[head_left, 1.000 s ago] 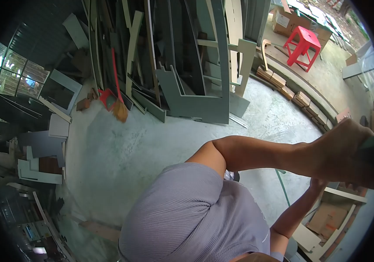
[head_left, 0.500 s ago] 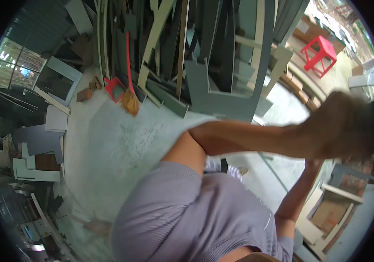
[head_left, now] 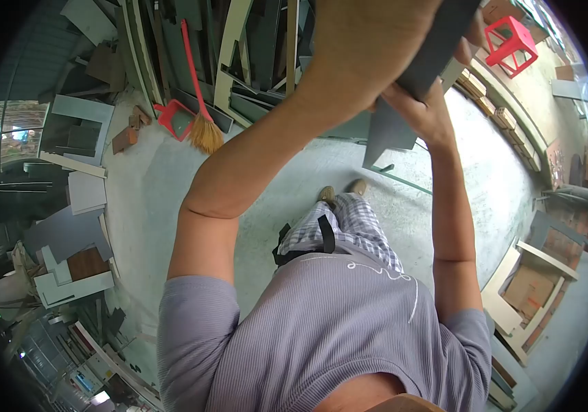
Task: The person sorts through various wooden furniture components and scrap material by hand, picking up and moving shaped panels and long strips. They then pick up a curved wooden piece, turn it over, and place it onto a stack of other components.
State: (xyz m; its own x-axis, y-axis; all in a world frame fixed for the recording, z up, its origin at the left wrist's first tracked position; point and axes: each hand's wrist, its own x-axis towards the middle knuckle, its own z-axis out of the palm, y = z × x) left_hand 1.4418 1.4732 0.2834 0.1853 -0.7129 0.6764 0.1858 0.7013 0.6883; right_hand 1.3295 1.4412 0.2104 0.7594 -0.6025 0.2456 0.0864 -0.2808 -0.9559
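A dark grey board [head_left: 436, 51], long and narrow, is held up close to the camera at the top of the head view. My left hand [head_left: 373, 44] is closed on its left side, large in the frame and cut off by the top edge. From below, my right hand [head_left: 425, 113] grips the board's lower end, thumb against its edge. A few fingertips [head_left: 471, 42] show along the board's right side. The board's upper end lies outside the frame.
Boards and strips [head_left: 235, 62] lean in a dense stack ahead. A red-handled broom [head_left: 204, 130] and red dustpan [head_left: 176, 120] stand beside it. A red stool [head_left: 511, 44] is at upper right. Loose panels [head_left: 71, 230] lie left, a pale frame [head_left: 524, 302] right.
My left arm has swung from the far right to the top centre. Both hands now show raised on the dark grey board, and my legs and feet have come into view.
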